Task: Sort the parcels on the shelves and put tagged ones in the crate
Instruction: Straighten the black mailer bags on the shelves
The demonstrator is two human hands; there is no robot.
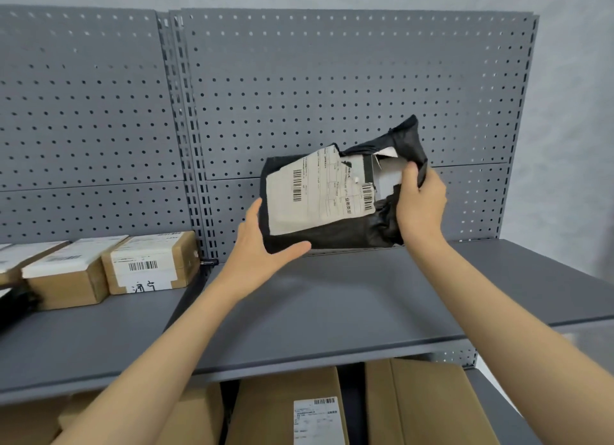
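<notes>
A black plastic mailer bag with a large white shipping label stands upright against the grey pegboard, just above the back of the upper shelf. My left hand holds its lower left corner, thumb across the front. My right hand grips the bag's crumpled right edge near the top. No crate is in view.
Three small labelled cardboard boxes sit in a row at the left of the shelf, beside a dark bag at the frame's left edge. Large cardboard boxes fill the shelf below. The pegboard wall closes the back.
</notes>
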